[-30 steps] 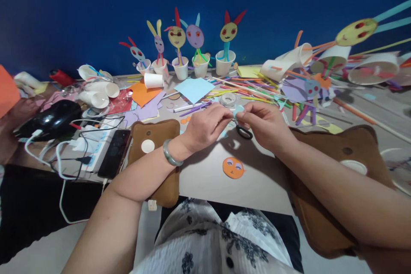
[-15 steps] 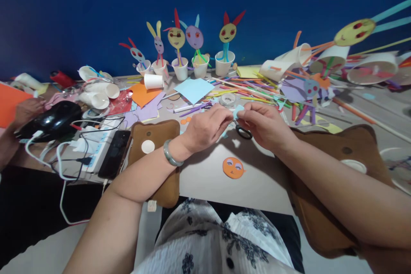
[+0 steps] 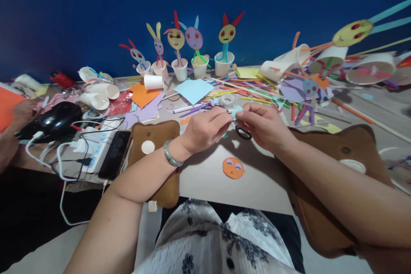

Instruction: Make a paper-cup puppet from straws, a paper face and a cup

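Note:
My left hand (image 3: 205, 130) and my right hand (image 3: 261, 125) meet above the table, fingertips almost touching. Between thumb and fingers my right hand pinches a small light blue paper piece (image 3: 237, 111). The left fingers are pinched together at that piece's left edge; what they grip is hidden. Below the hands lies an orange paper face (image 3: 233, 168) with purple eyelids. A black scissors handle (image 3: 244, 132) shows under my right fingers, its blades mostly covered. A roll of white tape (image 3: 227, 100) sits just beyond my fingertips.
Paper puppets in white cups (image 3: 224, 65) line the blue wall. Coloured sticks (image 3: 247, 90) and a light blue sheet (image 3: 194, 90) lie behind my hands. Brown pads (image 3: 138, 137) flank me. At left are a phone (image 3: 116, 154), a power strip (image 3: 99, 150) and another person's hand (image 3: 24, 113).
My hands stay nearly in place, with slight finger shifts around the light blue piece. The other person's hand at the far left has moved slightly left.

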`<state>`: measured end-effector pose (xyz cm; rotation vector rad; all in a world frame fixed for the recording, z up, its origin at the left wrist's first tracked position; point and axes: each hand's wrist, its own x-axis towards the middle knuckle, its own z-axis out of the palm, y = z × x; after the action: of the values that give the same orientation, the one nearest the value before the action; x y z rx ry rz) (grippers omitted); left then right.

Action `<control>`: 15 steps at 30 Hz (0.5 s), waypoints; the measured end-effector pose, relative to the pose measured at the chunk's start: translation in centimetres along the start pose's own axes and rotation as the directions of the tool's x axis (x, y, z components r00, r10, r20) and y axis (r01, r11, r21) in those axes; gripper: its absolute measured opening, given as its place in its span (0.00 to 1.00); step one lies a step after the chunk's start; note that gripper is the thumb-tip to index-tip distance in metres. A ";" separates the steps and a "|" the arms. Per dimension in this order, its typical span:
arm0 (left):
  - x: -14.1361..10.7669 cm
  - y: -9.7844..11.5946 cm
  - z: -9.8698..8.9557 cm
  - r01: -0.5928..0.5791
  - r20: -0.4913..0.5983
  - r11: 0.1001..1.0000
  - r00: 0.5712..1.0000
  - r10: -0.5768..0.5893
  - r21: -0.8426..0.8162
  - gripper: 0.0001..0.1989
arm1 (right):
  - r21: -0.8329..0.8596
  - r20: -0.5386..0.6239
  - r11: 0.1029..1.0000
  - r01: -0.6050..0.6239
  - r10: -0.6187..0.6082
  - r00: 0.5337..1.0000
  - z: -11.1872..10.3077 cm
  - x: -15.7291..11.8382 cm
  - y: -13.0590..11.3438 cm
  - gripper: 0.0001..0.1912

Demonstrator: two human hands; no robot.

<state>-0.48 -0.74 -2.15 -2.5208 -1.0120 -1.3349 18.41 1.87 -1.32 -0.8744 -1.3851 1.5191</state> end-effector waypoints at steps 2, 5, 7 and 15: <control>0.0 0.0 0.0 0.006 0.017 1.000 1.000 -0.006 0.009 0.10 | 0.024 0.015 0.999 -0.024 0.023 1.000 0.1 0.1 -0.2 0.21; 0.2 0.2 -0.2 0.030 0.037 0.999 0.999 -0.028 -0.045 0.09 | 0.035 0.023 0.999 -0.037 0.036 0.999 0.2 0.1 -0.4 0.22; 0.3 0.4 -0.3 0.070 0.000 0.988 0.997 -0.071 -0.137 0.06 | -0.001 0.001 1.000 0.004 -0.004 1.000 0.2 -0.1 -0.5 0.21; 0.9 0.3 0.2 0.569 0.225 0.523 0.784 -0.579 -0.635 0.16 | -0.326 -0.101 0.914 0.241 -0.287 0.953 0.8 -0.9 -0.8 0.18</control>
<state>0.15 -0.41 -1.47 -2.7182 -1.7397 -2.2746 18.15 0.79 -0.45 -0.9239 -1.5865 1.0263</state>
